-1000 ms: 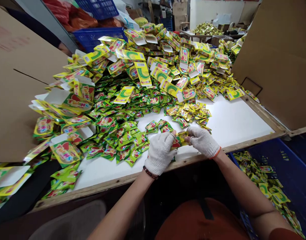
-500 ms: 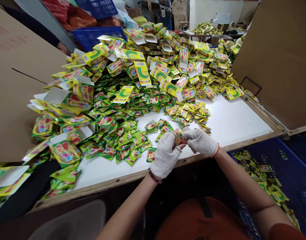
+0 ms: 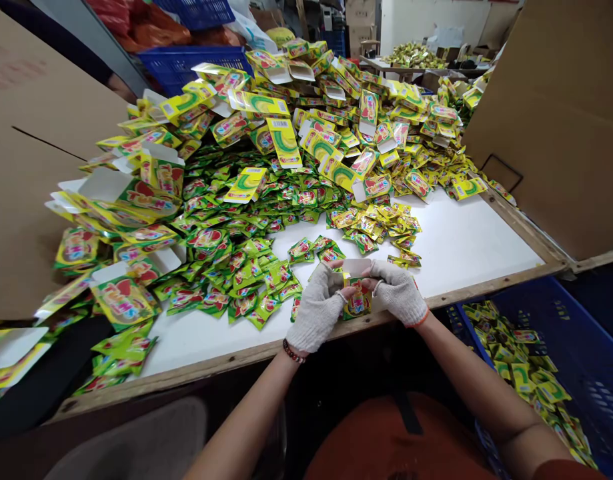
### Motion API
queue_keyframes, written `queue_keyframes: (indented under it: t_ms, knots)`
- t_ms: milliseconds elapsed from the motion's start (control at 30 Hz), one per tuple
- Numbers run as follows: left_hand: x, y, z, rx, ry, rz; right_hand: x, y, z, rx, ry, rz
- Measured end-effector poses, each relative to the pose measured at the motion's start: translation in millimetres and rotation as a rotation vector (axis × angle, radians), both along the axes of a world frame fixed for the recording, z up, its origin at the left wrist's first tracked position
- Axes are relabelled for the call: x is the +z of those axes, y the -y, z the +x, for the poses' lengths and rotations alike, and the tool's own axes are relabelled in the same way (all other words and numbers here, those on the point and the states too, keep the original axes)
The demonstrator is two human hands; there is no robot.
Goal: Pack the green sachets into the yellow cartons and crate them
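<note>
Between my two gloved hands, at the table's front edge, is a small printed carton (image 3: 357, 299) in yellow, green and red, its white top flap standing up. My left hand (image 3: 317, 303) grips its left side, thumb across the front. On its right side my right hand (image 3: 397, 291) closes with the thumb and fingers. Just beyond the hands lie a few green candy sachets (image 3: 329, 249). A small heap of yellow sachets (image 3: 381, 223) sits behind them, and a large spread of green sachets (image 3: 246, 267) lies to the left. Whether the carton holds anything is hidden.
A tall pile of cartons (image 3: 286, 140) covers the table's back. Cardboard sheets (image 3: 551, 133) stand at both sides. A wooden rim (image 3: 461, 293) edges the white tabletop (image 3: 466, 233). Below right is a blue crate (image 3: 576, 347) with filled cartons or sachets. A person's arm (image 3: 121, 87) shows at far left.
The carton between my hands has turned upright, its front and raised white flap now showing. Both hands have shifted slightly left and tilted around it.
</note>
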State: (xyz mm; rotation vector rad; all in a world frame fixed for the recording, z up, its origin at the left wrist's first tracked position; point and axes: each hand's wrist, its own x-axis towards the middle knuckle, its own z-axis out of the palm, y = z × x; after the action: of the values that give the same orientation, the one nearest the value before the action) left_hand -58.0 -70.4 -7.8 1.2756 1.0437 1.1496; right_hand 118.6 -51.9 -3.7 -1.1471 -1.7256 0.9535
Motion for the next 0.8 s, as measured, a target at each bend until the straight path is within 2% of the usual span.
queue_keyframes:
  t_ms: [100,200,300,367,500,633,800]
  knots:
    - [2.6,-5.8,-6.4,-0.022,-0.009,0.019,2.4,-0.6,-4.2,0.053,0.036,-0.009]
    - [4.6,-9.8,-11.1,-0.046,-0.077,0.035,-1.2,-0.1,-8.2,0.026,-0.035,-0.016]
    - [6.0,-9.8,-13.4,0.006,-0.216,0.095,-7.3,1.2,-9.6,0.023,-0.116,-0.026]
    - [6.5,-8.6,-14.2,0.036,-0.304,0.155,-7.9,1.8,-8.7,0.015,-0.064,0.028]
    - [8.7,-6.1,-15.7,0.080,-0.382,0.239,2.3,2.5,-6.4,0.059,0.050,0.171]
    - [16.7,-3.9,-17.1,0.056,-0.357,0.202,14.7,4.0,-8.5,0.067,0.090,0.138]
    - [24.1,-0.7,-17.2,0.066,-0.351,0.178,18.0,4.5,-11.8,0.056,0.101,0.125]
